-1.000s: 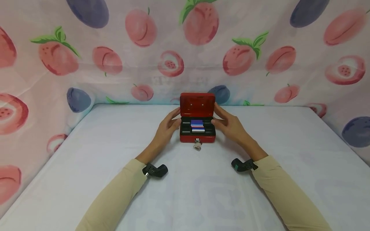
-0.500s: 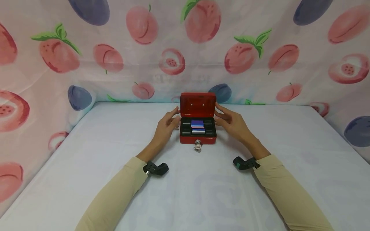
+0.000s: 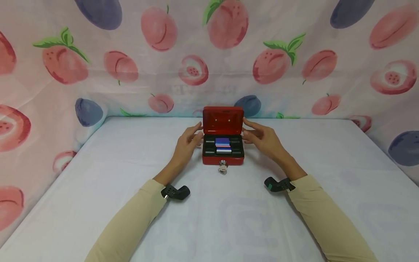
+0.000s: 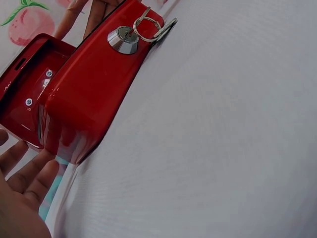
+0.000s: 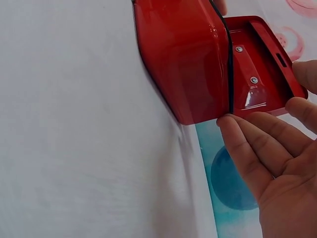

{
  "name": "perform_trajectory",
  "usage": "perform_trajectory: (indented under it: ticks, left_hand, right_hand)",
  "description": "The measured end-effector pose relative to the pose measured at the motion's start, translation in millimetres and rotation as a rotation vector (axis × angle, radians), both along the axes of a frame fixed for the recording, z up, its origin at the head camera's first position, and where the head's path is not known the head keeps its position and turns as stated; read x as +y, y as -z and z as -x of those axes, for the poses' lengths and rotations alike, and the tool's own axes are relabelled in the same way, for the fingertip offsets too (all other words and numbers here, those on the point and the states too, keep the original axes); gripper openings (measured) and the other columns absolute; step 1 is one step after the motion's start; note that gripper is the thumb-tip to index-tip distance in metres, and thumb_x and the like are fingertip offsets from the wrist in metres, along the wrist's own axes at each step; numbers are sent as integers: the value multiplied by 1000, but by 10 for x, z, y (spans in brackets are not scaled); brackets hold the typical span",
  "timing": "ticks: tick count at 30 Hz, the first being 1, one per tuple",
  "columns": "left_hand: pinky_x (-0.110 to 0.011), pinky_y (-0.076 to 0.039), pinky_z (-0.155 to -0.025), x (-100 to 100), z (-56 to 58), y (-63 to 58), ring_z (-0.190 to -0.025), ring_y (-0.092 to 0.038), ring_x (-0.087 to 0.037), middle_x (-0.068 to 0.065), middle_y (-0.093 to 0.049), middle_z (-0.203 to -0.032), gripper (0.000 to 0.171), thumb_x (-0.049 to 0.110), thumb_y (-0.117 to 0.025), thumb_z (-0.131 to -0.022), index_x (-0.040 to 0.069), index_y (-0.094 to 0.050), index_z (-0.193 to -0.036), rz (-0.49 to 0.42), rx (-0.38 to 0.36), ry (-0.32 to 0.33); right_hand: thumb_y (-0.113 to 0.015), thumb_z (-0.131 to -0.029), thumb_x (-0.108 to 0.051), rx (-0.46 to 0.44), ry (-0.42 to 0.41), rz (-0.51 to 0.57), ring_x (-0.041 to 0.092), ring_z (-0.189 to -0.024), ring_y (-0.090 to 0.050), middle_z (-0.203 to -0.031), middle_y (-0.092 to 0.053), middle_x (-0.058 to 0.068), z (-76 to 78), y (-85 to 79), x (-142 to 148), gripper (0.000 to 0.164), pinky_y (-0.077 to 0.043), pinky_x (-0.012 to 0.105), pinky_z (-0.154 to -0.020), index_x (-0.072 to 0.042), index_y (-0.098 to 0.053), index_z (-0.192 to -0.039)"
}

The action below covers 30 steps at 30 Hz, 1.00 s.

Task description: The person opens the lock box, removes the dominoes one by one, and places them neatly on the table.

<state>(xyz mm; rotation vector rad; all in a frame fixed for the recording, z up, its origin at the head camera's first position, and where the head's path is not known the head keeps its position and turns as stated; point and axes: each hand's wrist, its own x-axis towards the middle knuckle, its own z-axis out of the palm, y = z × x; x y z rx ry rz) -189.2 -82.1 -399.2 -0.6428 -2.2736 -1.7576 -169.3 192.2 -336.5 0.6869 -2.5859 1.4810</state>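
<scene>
My red box (image 3: 214, 160) sits near the middle of the table's (image 3: 137, 153) back edge. Its lid (image 3: 223, 125) is up, so opening looks done. My left hand (image 3: 185, 147) and right hand (image 3: 266, 142) aren't back yet: loosely spread beside it, gripping nothing.

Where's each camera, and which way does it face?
Head: worn there, facing forward and down at the red box; left hand, right hand and sleeves show.
Left wrist: worn there, facing the box's lock and left side; both hands show.
Right wrist: worn there, facing the box's right side; mostly right hand.
Both wrist views share the open lid.
</scene>
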Motion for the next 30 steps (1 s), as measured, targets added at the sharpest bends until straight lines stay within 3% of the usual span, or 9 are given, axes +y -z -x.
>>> perform_trajectory:
  ticks: [4, 7, 11, 13, 20, 27, 30]
  left_hand:
    - [-52, -50, -86, 33, -147, -181, -111, -55, -37, -21, -44, -137, 51, 17, -50, -100, 2, -36, -146, 22, -27, 6]
    - [-54, -48, -88, 39, -164, -215, -114, -52, -39, -25, -39, -139, 50, 11, -49, -99, -2, -34, -146, 35, -48, 12]
    - [-51, -49, -88, 11, -29, -35, -115, -52, -35, -19, -39, -141, 50, 16, -50, -100, 5, -36, -147, 37, -40, 10]
    - [-48, -49, -88, 5, -14, -8, -115, -51, -31, -16, -40, -141, 51, 19, -50, -100, 9, -37, -148, 41, -40, 11]
    - [-42, -49, -90, 2, 0, 11, -117, -52, -25, -8, -37, -145, 53, 27, -50, -100, 16, -34, -150, 42, -49, 34]
    - [-45, -48, -93, 10, 2, 0, -119, -51, -27, -6, -33, -151, 55, 25, -50, -100, 16, -31, -151, 42, -64, 47]
    - [-45, -47, -94, 19, 0, -5, -120, -52, -27, -5, -32, -152, 55, 21, -51, -100, 17, -31, -151, 22, -69, 57]
  right_hand:
    - [-58, -97, -13, -1, 2, -2, 41, -95, -65, -130, -52, 26, -13, 5, -2, 53, -49, 49, -89, 1, -38, -144]
    - [-57, -97, -13, 0, 2, 4, 41, -96, -65, -130, -52, 27, -16, 8, -1, 52, -49, 49, -88, 1, -39, -144]
    - [-57, -97, -12, 5, -6, 11, 42, -95, -65, -129, -53, 27, -20, 22, -4, 52, -49, 48, -88, 1, -39, -143]
    - [-57, -97, -12, 8, -11, 13, 42, -96, -65, -129, -52, 28, -21, 31, -6, 52, -49, 48, -88, 2, -39, -143]
    - [-55, -98, -11, 24, -13, 6, 42, -97, -64, -130, -51, 28, 7, 38, -6, 51, -50, 46, -87, 2, -38, -144]
    - [-59, -97, -20, 4, 13, 16, 34, -96, -67, -130, -56, 18, 227, 266, 102, 52, -52, 42, -85, -14, -42, -145]
    - [-60, -96, -28, 10, 26, 11, 31, -94, -68, -129, -58, 15, 254, 296, 120, 52, -53, 38, -83, -19, -43, -145]
